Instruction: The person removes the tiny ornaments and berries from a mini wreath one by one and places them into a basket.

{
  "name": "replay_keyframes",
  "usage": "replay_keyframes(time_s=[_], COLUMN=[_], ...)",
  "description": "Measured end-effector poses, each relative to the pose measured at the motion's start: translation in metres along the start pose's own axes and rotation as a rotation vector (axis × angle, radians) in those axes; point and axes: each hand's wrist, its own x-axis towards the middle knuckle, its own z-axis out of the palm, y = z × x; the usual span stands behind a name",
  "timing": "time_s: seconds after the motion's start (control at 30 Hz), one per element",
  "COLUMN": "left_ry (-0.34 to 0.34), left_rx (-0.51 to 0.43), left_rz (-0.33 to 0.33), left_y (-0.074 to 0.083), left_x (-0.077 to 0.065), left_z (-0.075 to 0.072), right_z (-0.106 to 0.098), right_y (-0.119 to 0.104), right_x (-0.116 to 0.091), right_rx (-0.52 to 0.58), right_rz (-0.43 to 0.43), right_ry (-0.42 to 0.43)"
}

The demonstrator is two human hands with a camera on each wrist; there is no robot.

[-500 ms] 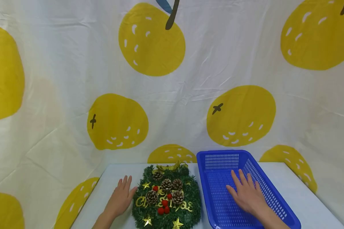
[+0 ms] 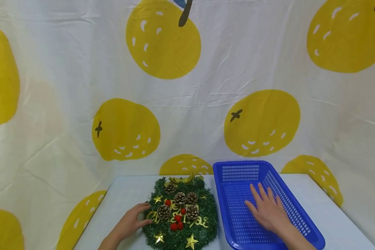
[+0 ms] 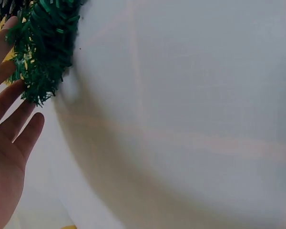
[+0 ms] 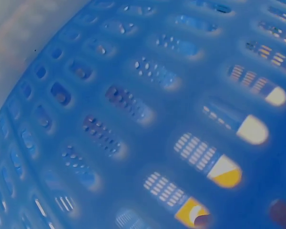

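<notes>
A green Christmas wreath point(image 2: 207, 205) lies on the white table, dressed with pinecones, red berries, gold stars and gold lettering. My left hand point(image 2: 129, 222) is at its left edge, thumb and fingers apart. In the left wrist view, the fingers of the left hand point(image 3: 9, 162) are extended and meet the fringe of the wreath point(image 3: 47, 52). Right of the wreath stands a blue plastic basket point(image 2: 237, 215) with slotted walls. Over it my right hand point(image 2: 268, 211) spreads its fingers, holding nothing. Close up, the right wrist view is filled by the slotted basket point(image 4: 195, 81).
A white table point(image 2: 128, 189) carries both things. Behind and beside it hangs a white cloth point(image 2: 206, 121) printed with large yellow fruit. The basket's raised rim runs close beside the wreath's right side.
My left hand has turned toward the right and reached the wreath's edge, its fingertips now over the greenery. The right hand has stayed over the basket. The head view has shifted slightly.
</notes>
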Motion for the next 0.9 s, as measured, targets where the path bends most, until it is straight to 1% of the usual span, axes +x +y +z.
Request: replay_keyframes(time_s=[0.2, 0.33, 0.43, 0.67, 0.8, 0.9], left_ry=[-0.064, -0.092, -0.107, -0.117, -0.112, -0.095], left_rx=[0.007, 0.006, 0.007, 0.048, 0.014, 0.000], left_rz=[0.041, 0.043, 0.053, 0.078, 0.062, 0.045], left_y=[-0.005, -0.006, -0.007, -0.005, -0.006, -0.004], left_x=[0.001, 0.002, 0.004, 0.005, 0.004, 0.003], left_z=[0.001, 0.001, 0.002, 0.001, 0.003, 0.005], right_z=[-0.003, -0.006, -0.008, -0.007, -0.008, -0.011], right_y=[-0.006, -0.008, -0.009, -0.014, -0.022, -0.031], right_x=[-0.003, -0.005, -0.007, -0.011, -0.012, -0.014], right_rx=[0.002, 0.013, 0.019, 0.015, 0.042, 0.094], right_rz=[-0.005, -0.001, -0.007, -0.034, -0.042, -0.060], right_ry=[-0.003, -0.015, -0.007, 0.026, 0.003, -0.006])
